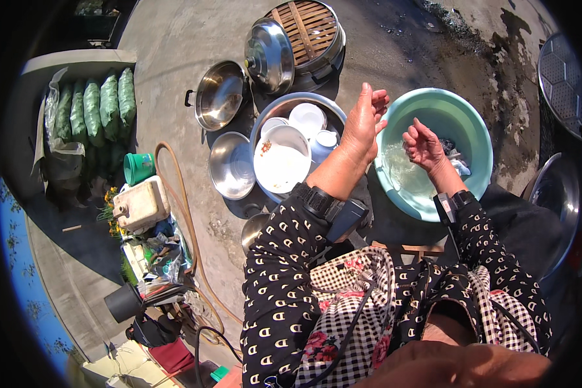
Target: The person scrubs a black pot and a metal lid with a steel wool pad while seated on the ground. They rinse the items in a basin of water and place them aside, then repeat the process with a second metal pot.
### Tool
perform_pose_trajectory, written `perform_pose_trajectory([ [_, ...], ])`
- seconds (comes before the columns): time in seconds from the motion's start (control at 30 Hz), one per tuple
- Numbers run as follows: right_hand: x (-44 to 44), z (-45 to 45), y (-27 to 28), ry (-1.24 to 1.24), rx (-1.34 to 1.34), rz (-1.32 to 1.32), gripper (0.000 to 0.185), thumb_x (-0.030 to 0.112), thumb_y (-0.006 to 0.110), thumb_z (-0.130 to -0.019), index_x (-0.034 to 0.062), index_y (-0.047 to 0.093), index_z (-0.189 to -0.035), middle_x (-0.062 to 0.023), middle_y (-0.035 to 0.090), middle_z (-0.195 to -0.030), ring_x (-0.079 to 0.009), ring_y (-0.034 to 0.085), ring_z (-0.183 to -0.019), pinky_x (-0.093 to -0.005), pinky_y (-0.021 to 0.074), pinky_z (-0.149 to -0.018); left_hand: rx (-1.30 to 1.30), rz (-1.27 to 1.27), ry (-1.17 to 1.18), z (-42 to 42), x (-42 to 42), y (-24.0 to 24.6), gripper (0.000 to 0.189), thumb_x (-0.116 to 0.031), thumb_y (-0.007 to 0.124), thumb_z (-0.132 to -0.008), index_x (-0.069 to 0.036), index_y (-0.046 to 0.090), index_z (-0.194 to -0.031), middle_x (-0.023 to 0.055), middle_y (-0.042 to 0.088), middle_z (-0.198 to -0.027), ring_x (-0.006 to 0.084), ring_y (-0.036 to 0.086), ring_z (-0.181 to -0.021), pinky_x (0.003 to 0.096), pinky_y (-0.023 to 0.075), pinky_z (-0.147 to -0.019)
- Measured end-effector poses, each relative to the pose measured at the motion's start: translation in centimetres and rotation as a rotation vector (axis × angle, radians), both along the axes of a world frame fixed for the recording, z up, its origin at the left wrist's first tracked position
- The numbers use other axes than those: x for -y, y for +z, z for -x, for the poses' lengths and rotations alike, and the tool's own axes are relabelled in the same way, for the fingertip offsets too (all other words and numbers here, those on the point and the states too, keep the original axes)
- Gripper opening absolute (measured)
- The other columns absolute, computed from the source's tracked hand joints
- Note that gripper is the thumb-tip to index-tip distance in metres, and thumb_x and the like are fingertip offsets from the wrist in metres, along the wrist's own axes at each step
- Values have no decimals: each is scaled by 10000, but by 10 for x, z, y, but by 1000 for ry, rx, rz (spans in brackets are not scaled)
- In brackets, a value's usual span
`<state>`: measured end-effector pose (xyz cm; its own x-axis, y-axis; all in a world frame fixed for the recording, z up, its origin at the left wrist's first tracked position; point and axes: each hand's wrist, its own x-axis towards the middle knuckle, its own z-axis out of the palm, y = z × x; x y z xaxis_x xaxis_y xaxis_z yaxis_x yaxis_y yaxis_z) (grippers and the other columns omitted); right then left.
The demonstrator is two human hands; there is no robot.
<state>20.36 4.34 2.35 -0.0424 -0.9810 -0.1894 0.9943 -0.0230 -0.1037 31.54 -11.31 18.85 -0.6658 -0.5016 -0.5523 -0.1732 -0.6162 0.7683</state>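
My left hand (363,123) is raised between the two basins, fingers loosely spread and nothing in it. Over the light green plastic basin (482,121), my right hand (424,148) hangs half curled, with nothing visible in it. Cloudy water (402,169) lies in that basin, with a dark and whitish bundle (458,157) partly hidden behind my right wrist. Left of my left forearm stands a large metal basin (262,114). It holds a large white bowl (282,160) with reddish-brown food residue, small white dishes (308,119) and a bluish bowl (323,145).
A steamer pot with a wooden slatted rack (310,31) and a metal lid (270,56) stand beyond. Nearby are a two-handled pan (220,96) and a metal bowl (232,166). A hose (186,213) runs along the left. A perforated metal tray (565,85) is at right.
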Motion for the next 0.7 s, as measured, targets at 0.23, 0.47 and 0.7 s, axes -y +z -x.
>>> perform_pose_trajectory([
  [0.23,32,-1,186,-210,-480,-6,470,442,472,-1066,107,537,-744,-17,533,-640,-114,535,-527,-240,439,-437,-445,-443,-177,47,-26,-10,421,-483,493,-985,-115,559,-789,30,506,-563,160,451,-385,279,380,-318],
  [0.47,29,16,130,-94,-2292,-822,359,368,563,-1014,35,697,-999,-68,711,-843,-141,667,-786,-363,515,-696,-33,-199,212,73,-85,-28,700,-650,426,-981,-13,569,-1234,172,613,-1225,228,608,-1069,371,478,-961],
  [0.7,10,51,150,-88,-515,271,303,254,468,-1080,-11,579,-1175,-21,590,-893,-152,575,-739,-268,506,-706,-542,-389,-102,83,-63,-10,325,-446,671,-917,-135,621,-840,-49,479,-611,61,438,-478,213,381,-439],
])
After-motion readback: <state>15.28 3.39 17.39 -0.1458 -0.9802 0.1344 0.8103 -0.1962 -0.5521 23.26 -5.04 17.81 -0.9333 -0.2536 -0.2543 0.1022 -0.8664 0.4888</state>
